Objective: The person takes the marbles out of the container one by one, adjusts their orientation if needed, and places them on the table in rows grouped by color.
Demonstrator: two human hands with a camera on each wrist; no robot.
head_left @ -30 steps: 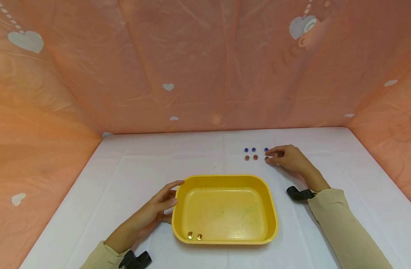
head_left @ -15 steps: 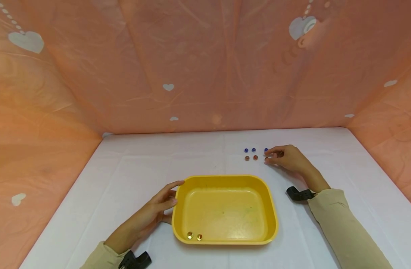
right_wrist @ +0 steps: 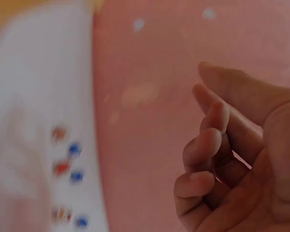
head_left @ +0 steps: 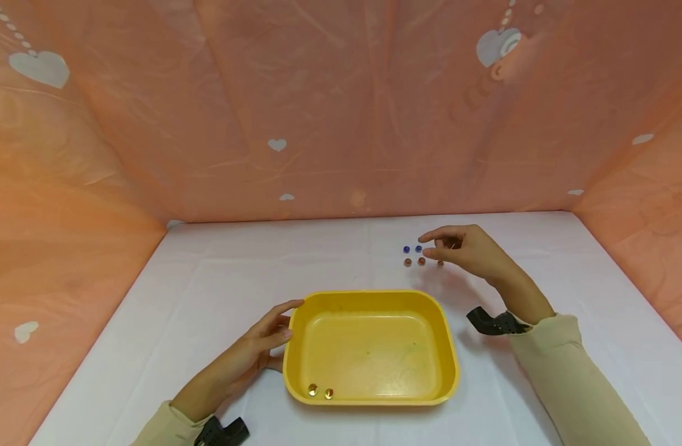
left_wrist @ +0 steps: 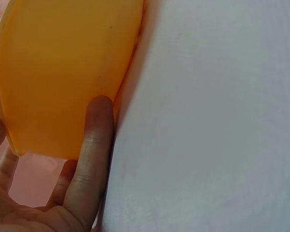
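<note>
We see a yellow tray (head_left: 452, 347) near the middle of the white table (head_left: 207, 291). Our left hand (head_left: 251, 353) rests against the tray's left wall, fingers straight and relaxed; in the left wrist view one finger (left_wrist: 94, 145) lies flat along the tray's outer side (left_wrist: 63, 72), touching it, with nothing gripped.

Two gold beads (head_left: 321, 391) lie inside the tray at its near left corner, just beside each other.

Farther off and to the right of the tray, small beads sit on the table in two short rows: blue beads (head_left: 412, 249) in the far row, brown beads (head_left: 414, 262) in the near row, with one more brown bead (head_left: 440, 264) a little to the right. The right wrist view shows them blurred (right_wrist: 67, 164).

Our right hand (head_left: 463, 251) is raised above the right end of these rows, the index finger stretched left and the thumb beneath it, the other fingers (right_wrist: 203, 150) curled in toward the palm. We cannot tell whether a bead is pinched between thumb and finger; the fingertips hide that spot.

A black wrist strap (head_left: 488, 322) shows on the right wrist, and another (head_left: 223, 432) on the left.
</note>
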